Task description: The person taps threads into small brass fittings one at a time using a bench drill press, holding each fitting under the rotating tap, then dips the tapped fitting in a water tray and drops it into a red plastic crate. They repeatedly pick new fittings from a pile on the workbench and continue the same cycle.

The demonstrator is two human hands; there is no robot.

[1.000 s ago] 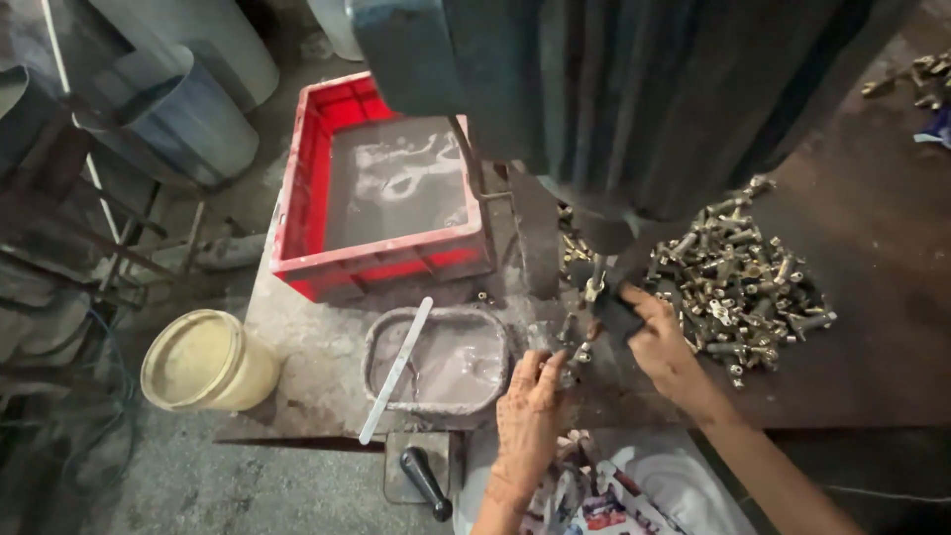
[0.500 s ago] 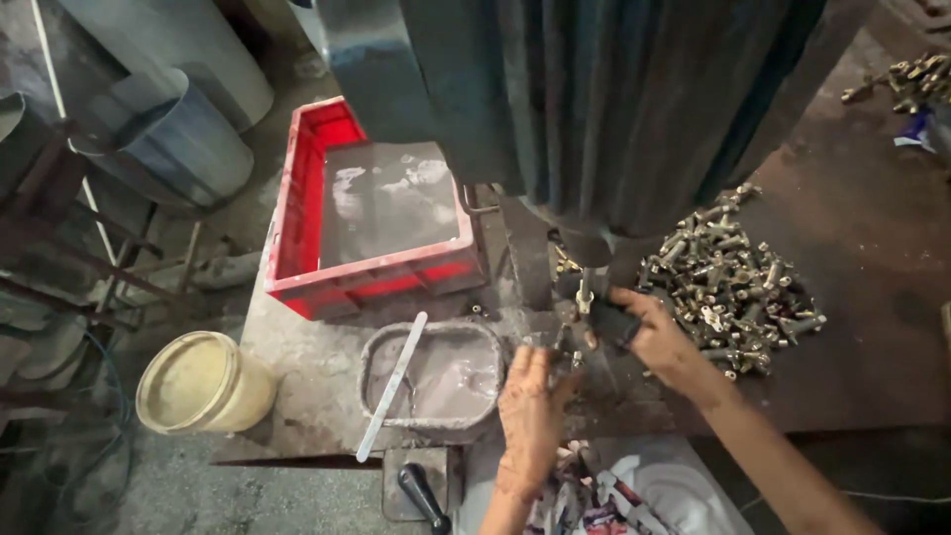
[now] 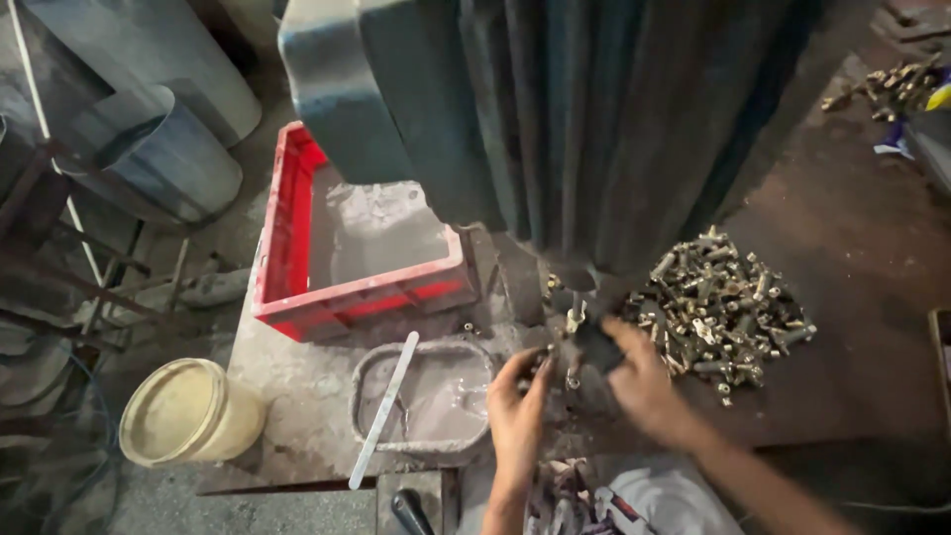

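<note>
both hands work close together under the big dark machine (image 3: 594,129) that fills the top of the view. the left hand (image 3: 517,401) has its fingers curled narrow around a small brass fitting (image 3: 573,319) standing at the machine's working point, though whether it truly grips the piece or only steadies it cannot be told. the right hand (image 3: 642,381) is closed on a dark knob or holder (image 3: 597,345) just beside that fitting, between it and the pile of brass fittings (image 3: 718,307) heaped on the desk (image 3: 852,376) to the right. judging by how things lie, the work looks barely begun: the pile is large, while the red crate (image 3: 297,258) at the left holds only a greyish film and no parts that can be seen. the shallow grey tray (image 3: 362,386) in front of it is likewise bare except for a flat metal strip (image 3: 384,408) lying across its rim. a cream bucket (image 3: 183,411) stands lower left, off the desk, and grey drums (image 3: 149,149) sit behind it. more fittings (image 3: 897,84) lie far right.
</note>
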